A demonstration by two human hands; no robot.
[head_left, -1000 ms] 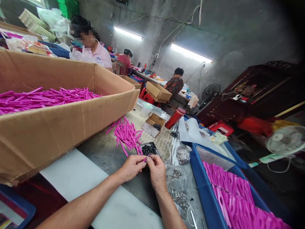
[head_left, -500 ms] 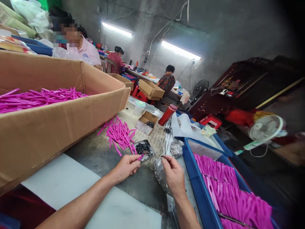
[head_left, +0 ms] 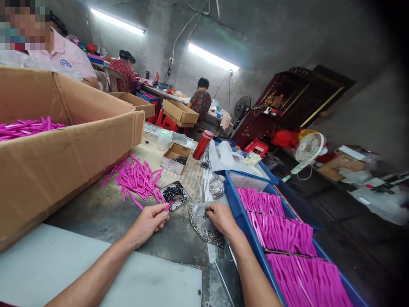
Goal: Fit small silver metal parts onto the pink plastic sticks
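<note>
My left hand (head_left: 149, 221) pinches a small pink plastic piece (head_left: 168, 207) between thumb and fingertips, just left of a small black tray of dark parts (head_left: 175, 195). My right hand (head_left: 221, 218) reaches down into a clear plastic bag of small silvery metal parts (head_left: 204, 230), fingers curled into it; what they grip is hidden. A loose heap of pink plastic pieces (head_left: 137, 178) lies on the table beyond my left hand.
A big cardboard box (head_left: 64, 157) of pink pieces stands at left. A blue crate (head_left: 243, 221) with rows of pink pieces sits at right. A small carton (head_left: 175, 157), a red flask (head_left: 203, 145) and a fan (head_left: 307, 149) lie beyond. Three other people work at the back.
My hands have come apart: the right one left the pink piece and went right and down into the bag of metal parts. The left keeps the piece. My view swung right.
</note>
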